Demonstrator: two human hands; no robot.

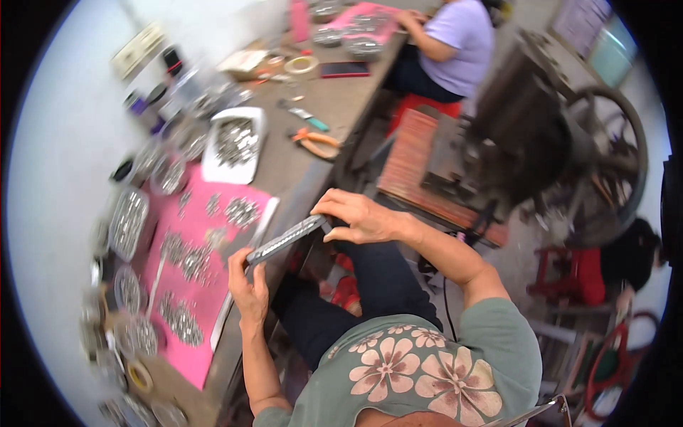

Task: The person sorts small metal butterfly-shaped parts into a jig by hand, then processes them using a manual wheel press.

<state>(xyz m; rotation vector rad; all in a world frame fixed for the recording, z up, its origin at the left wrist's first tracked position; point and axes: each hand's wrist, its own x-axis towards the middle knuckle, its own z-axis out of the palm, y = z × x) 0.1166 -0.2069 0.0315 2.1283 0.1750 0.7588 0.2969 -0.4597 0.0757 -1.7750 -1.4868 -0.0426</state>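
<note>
Metal strip (286,240) spans both hands at the near table edge (302,196), gripped endwise, likely for steadiness. Left hand (247,285) fingers curl around its left end; right hand (356,217) fingers pinch its right end, beside the pink mat (192,349)

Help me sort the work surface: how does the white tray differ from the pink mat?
The white tray is a raised-rim dish holding one heap of small metal parts; the pink mat is flat, larger, with parts in scattered clusters. The tray lies farther from the person's hands. Both rest on the brown workbench.
</note>
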